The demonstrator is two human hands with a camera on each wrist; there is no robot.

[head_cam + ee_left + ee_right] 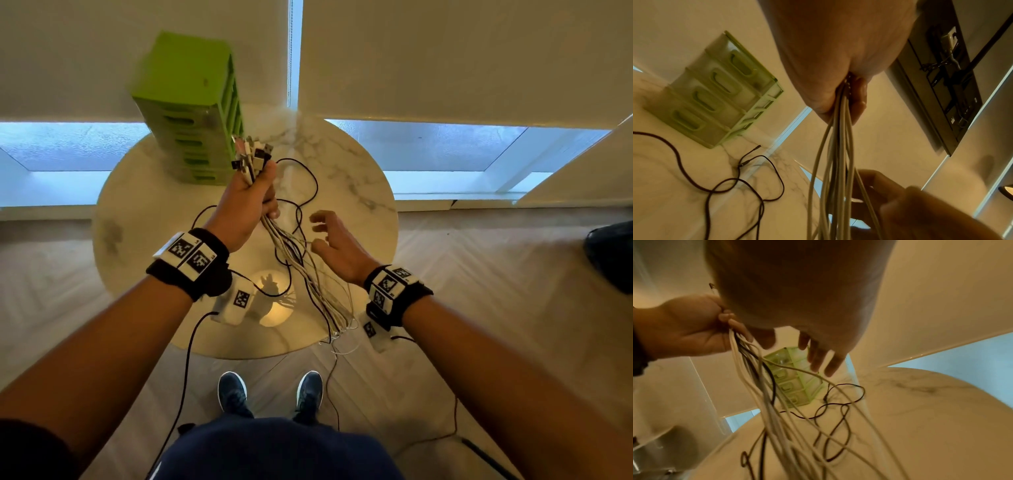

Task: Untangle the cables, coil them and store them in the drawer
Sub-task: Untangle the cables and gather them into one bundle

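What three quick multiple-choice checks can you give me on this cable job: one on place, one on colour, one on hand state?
1. Where does the green drawer unit stand?
A. On the round marble table
B. On the floor
C. On the window sill

2. What colour is the loose cable lying on the table?
A. White
B. Dark
C. Green

3. What is the right hand doing?
A. Gripping the cable bundle
B. Pulling a drawer
C. Open beside the bundle

Answers: 1 A, its base sits on the marble top. 2 B, it loops dark across the marble. 3 C, its fingers are spread while the left hand grips the bundle.
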